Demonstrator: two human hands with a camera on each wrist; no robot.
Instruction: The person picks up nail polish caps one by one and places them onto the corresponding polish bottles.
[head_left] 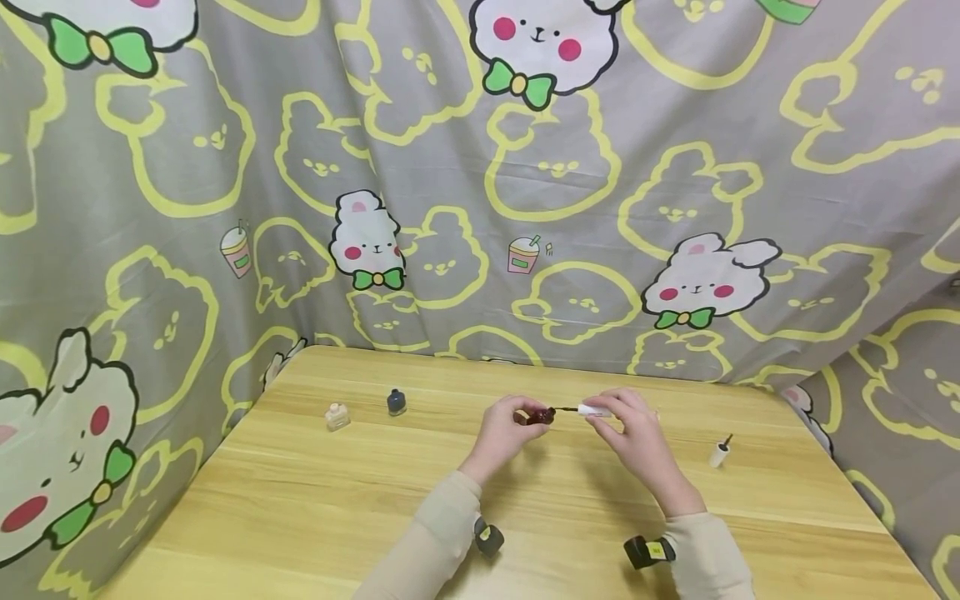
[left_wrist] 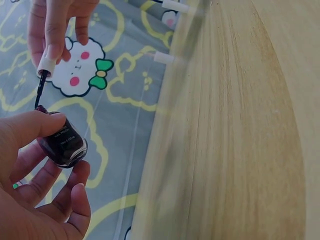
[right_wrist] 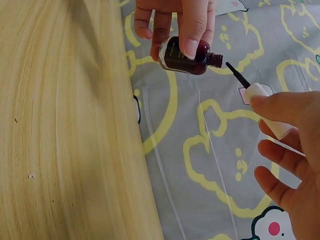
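Note:
A dark red nail polish bottle [head_left: 540, 416] is pinched between the thumb and fingers of my left hand [head_left: 501, 433]. Its threaded neck, uncapped, points toward the right hand in the right wrist view. My right hand [head_left: 636, 429] grips the white cap [right_wrist: 272, 112], whose dark brush [right_wrist: 237, 75] sticks out toward the bottle. In the right wrist view, a small gap shows between the brush tip and the bottle's mouth. Both hands are raised above the wooden table [head_left: 360, 517].
A cream nail polish bottle [head_left: 337, 416] and a dark blue one [head_left: 396, 402] stand at the table's left. Toward the right, another white cap [head_left: 719, 454] stands with its brush upward. A patterned curtain [head_left: 450, 183] hangs behind the table.

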